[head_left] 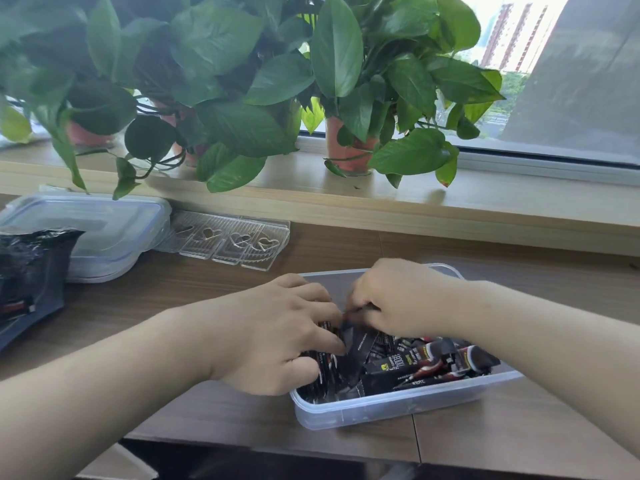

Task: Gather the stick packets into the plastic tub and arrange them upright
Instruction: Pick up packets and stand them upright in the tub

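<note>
Head view: the clear plastic tub (381, 407) sits on the wooden surface (145, 303), and the black stick packets (412, 367) lie jumbled inside it, mostly flat towards its right end. The left hand (273, 334) reaches into the tub's left end, its fingers (318, 308) curled around a bunch of packets. The right hand (398, 299), over the tub's far side, pinches a packet end. Left of the tub and well apart lie a clear lid (104, 230), a heart-patterned tray (228, 240) and a black bag (27, 271).
</note>
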Available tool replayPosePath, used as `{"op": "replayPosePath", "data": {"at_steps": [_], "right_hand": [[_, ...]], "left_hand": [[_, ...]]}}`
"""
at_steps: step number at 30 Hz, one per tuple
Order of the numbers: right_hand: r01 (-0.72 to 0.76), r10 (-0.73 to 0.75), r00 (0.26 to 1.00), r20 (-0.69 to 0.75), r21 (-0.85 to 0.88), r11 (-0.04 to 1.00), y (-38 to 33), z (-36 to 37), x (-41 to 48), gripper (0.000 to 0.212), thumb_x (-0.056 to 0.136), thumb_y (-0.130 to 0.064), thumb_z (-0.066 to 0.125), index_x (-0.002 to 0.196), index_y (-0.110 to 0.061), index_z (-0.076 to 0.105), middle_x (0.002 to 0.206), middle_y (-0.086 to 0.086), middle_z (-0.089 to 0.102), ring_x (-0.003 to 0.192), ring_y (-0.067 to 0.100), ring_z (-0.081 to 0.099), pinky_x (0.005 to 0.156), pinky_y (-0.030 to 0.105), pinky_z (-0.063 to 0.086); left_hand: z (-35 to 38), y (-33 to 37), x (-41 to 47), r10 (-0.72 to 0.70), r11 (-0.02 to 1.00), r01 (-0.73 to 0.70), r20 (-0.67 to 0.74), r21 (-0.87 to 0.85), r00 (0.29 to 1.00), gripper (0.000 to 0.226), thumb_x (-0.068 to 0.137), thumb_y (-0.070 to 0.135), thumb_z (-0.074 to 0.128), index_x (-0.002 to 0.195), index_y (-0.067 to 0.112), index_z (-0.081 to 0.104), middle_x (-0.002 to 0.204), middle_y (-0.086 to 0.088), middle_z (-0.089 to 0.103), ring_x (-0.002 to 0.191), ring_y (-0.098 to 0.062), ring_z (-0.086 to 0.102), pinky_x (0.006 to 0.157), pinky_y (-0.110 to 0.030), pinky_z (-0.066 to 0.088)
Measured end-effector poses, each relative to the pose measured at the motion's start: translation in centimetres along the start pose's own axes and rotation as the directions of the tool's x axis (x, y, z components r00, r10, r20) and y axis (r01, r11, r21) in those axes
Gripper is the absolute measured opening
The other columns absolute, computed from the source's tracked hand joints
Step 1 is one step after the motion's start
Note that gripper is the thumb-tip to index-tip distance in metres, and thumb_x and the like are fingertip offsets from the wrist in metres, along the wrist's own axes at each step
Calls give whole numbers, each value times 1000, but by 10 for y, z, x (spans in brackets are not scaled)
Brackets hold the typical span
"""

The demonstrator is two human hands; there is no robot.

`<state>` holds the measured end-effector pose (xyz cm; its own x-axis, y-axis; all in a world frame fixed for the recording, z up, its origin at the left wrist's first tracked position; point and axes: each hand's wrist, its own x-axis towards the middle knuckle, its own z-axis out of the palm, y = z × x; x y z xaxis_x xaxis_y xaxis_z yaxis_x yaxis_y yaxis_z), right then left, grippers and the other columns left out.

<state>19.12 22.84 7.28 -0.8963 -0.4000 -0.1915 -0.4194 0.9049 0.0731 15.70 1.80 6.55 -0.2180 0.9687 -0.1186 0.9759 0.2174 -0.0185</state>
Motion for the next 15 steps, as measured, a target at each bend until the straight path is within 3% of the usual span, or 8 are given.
{"op": "replayPosePath", "data": {"at_steps": [5,8,11,15], "right_hand": [[-34,40,998,57,-92,995,-12,12,7,27,96,-41,52,100,-19,67,92,1,59,88,26,61,66,36,49],[-84,94,993,76,-125,989,-15,7,9,27,94,-36,58,76,-17,53,81,4,57,76,28,59,59,32,43],[-157,168,982,83,-124,980,-21,-2,6,45,88,-32,67,59,-19,35,62,0,42,63,25,48,57,30,42],[-321,322,941,106,-24,947,-22,-3,5,44,78,-31,78,57,-19,41,60,-1,46,56,20,47,53,26,42]], "left_hand": [[-2,4,4,8,999,-9,38,35,999,67,74,45,19,129,35,57,135,11,57,128,-16,38,112,-37,20],[-2,4,4,7,999,-10,46,52,999,61,76,46,22,125,36,57,128,12,59,123,-15,40,110,-37,24],[-2,4,4,1,999,-4,51,50,999,61,76,45,22,126,36,56,129,12,59,123,-15,39,110,-37,25],[-3,6,4,-1,999,-1,48,42,999,61,77,45,23,128,36,56,131,13,58,123,-14,39,111,-37,25]]}}
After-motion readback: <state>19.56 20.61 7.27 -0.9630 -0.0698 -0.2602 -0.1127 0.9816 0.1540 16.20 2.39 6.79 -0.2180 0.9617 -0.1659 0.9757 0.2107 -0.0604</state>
